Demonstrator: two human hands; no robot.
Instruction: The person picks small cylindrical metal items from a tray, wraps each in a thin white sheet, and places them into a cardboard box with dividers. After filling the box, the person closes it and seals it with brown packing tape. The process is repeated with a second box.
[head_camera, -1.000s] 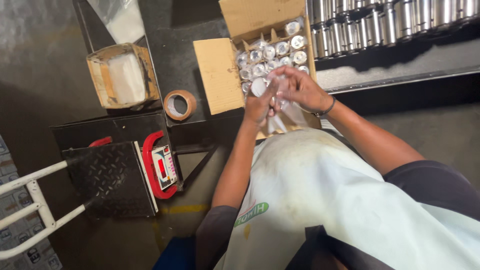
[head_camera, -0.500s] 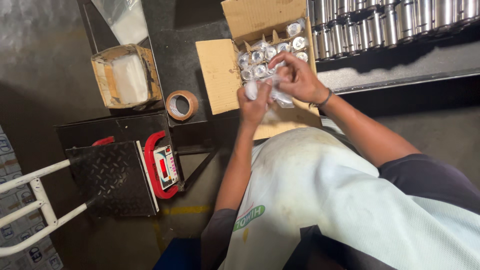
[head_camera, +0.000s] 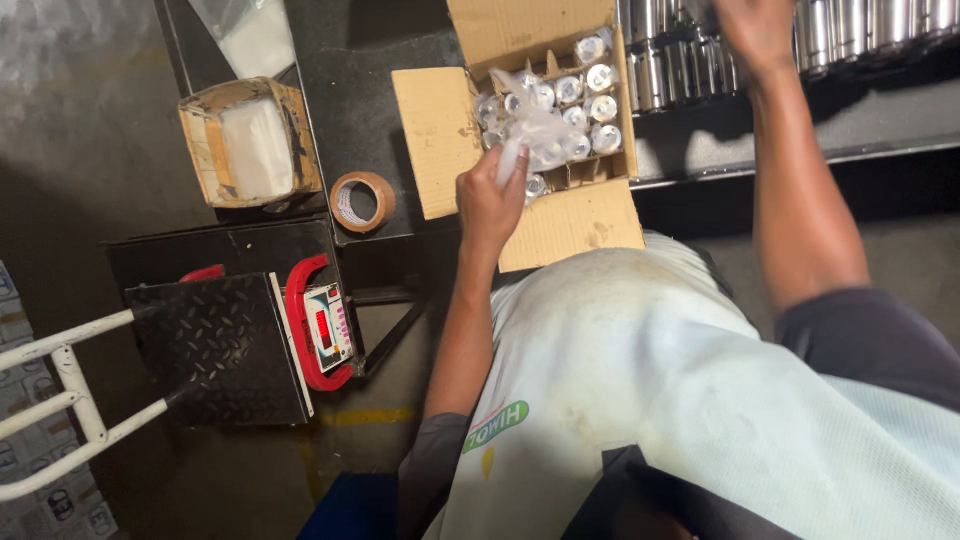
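An open cardboard box (head_camera: 565, 225) with dividers holds several shiny metal cans (head_camera: 600, 78), each in clear plastic. My left hand (head_camera: 490, 200) is at the box's near edge, closed around a plastic-wrapped can whose crinkled clear wrap (head_camera: 540, 125) spreads over the cans in the box. My right hand (head_camera: 752, 28) is raised to the top edge of the view, against a row of bare metal cans (head_camera: 660, 60) on a dark shelf. Its fingers are cut off by the frame.
A roll of brown tape (head_camera: 362, 200) lies left of the box. Further left stands a small worn carton (head_camera: 250, 140) with white contents. A black platform scale (head_camera: 215, 350) with a red display unit (head_camera: 325, 325) sits on the floor, beside a white tube frame (head_camera: 60, 400).
Both hands were together over the box, working on a wrapped can. My right hand has left it and gone up right to the shelf cans. My left hand stays at the box.
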